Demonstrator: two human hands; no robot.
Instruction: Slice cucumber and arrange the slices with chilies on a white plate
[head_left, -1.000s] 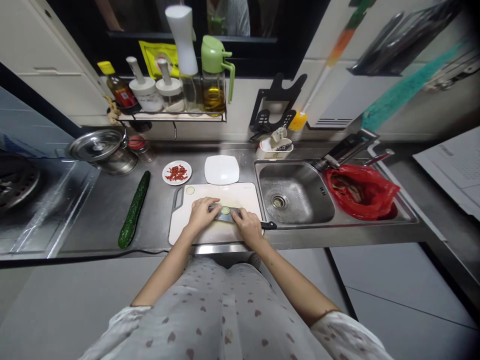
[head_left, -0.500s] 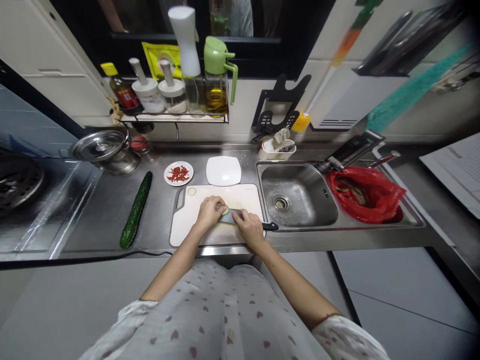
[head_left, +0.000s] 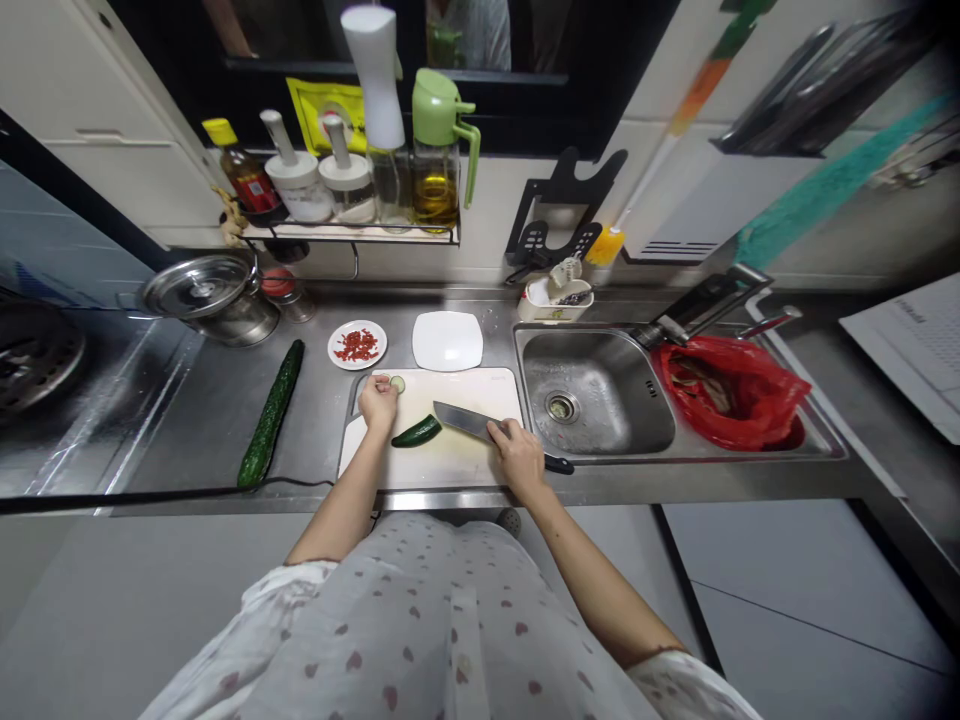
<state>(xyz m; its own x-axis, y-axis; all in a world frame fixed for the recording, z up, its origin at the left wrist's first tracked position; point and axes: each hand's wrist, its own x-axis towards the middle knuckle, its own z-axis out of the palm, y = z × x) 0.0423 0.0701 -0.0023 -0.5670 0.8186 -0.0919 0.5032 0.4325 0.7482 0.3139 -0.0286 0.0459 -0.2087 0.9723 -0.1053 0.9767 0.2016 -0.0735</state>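
Note:
A white cutting board (head_left: 457, 458) lies on the steel counter in front of me. My left hand (head_left: 377, 402) is at the board's far left corner, fingers pinched on a cucumber slice (head_left: 397, 384) beside another slice there. A short cucumber piece (head_left: 417, 432) lies on the board between my hands. My right hand (head_left: 516, 452) grips the handle of a kitchen knife (head_left: 469, 421); its blade points left, its tip just right of the cucumber piece.
A whole cucumber (head_left: 270, 413) lies left of the board. Behind it sit a small plate of chopped red chili (head_left: 357, 345) and an empty white square plate (head_left: 447, 340). The sink (head_left: 592, 390) is right, with a red bag (head_left: 731, 388) beyond. A lidded pot (head_left: 206, 297) stands far left.
My left hand has left the cucumber piece and carried a slice to the board's far left corner. The knife has drawn back to the right, off the cucumber.

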